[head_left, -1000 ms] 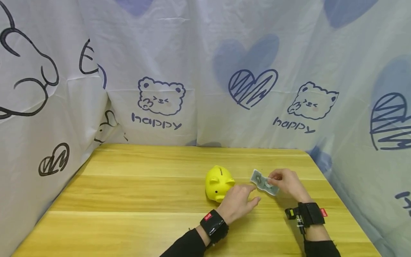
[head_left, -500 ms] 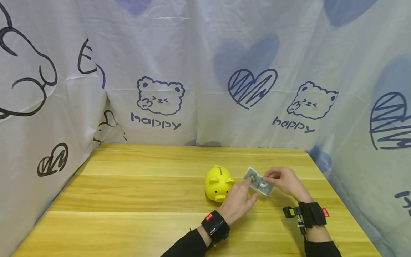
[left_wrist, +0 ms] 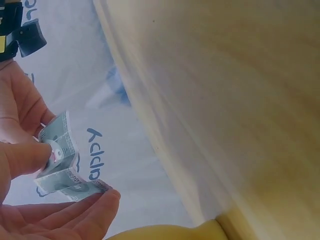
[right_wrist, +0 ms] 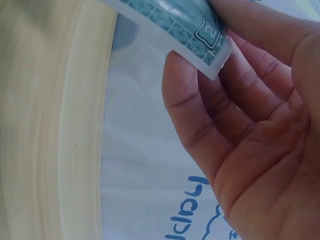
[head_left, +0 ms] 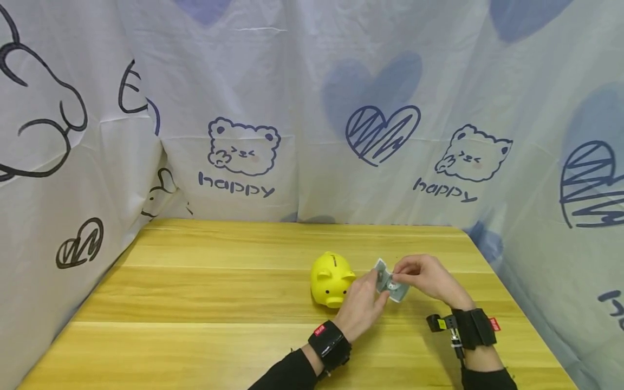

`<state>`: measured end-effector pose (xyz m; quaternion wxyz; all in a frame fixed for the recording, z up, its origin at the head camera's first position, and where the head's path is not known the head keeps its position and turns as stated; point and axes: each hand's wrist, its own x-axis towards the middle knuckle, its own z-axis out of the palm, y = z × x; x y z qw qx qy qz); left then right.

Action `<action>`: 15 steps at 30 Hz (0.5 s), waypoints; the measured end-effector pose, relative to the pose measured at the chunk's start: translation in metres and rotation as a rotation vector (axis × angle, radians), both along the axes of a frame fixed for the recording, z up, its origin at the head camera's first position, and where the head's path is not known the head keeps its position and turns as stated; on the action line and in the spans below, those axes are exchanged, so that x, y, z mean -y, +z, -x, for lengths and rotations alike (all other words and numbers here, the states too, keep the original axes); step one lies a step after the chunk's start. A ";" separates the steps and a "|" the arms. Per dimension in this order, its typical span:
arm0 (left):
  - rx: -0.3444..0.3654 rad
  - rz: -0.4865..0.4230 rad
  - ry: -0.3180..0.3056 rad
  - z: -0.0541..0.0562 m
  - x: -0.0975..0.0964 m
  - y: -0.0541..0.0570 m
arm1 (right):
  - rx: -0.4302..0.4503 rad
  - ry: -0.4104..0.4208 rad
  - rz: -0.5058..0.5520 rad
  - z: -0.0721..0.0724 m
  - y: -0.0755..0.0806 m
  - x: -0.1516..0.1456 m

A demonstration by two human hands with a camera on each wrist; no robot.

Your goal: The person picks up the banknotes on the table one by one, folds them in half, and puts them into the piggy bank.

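A small green-grey banknote (head_left: pixel 396 290), creased and bent upward at its left end, is held above the table by my right hand (head_left: pixel 425 277), which pinches it between thumb and fingers. In the right wrist view, a corner of the banknote (right_wrist: pixel 192 30) with a printed 2 sticks out past the fingers. My left hand (head_left: pixel 359 304) reaches in from the left with fairly straight fingers. Its fingertips touch the note's bent end in the left wrist view, and its thumb overlaps the note's middle there. Just left of that hand stands a yellow piggy bank (head_left: pixel 327 276), slot on top, partly covered by the hand.
The wooden table (head_left: pixel 195 292) is bordered at the back and sides by a white printed cloth (head_left: pixel 312 195). Each wrist wears a black strap; a small camera (head_left: pixel 439 323) juts from the right one.
The right hand has brought the banknote leftward to the left hand. The note's left end has bent up against the left fingers, and the left thumb has come closer. The piggy bank has not moved.
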<state>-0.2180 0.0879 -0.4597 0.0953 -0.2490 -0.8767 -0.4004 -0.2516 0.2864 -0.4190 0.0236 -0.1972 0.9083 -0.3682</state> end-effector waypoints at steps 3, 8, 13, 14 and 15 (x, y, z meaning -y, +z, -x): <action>0.031 -0.017 0.002 0.000 -0.001 0.000 | -0.009 0.005 0.003 -0.001 0.001 0.003; 0.069 -0.012 0.012 0.000 -0.002 0.001 | -0.033 0.025 0.010 -0.003 0.002 0.008; 0.063 0.012 0.026 0.000 -0.002 -0.001 | -0.083 0.037 -0.010 -0.003 0.000 0.013; 0.061 0.014 0.027 0.000 -0.001 -0.001 | -0.093 0.034 -0.013 -0.003 0.000 0.014; 0.059 0.014 0.028 0.000 -0.001 -0.001 | -0.104 0.028 -0.020 -0.002 -0.001 0.015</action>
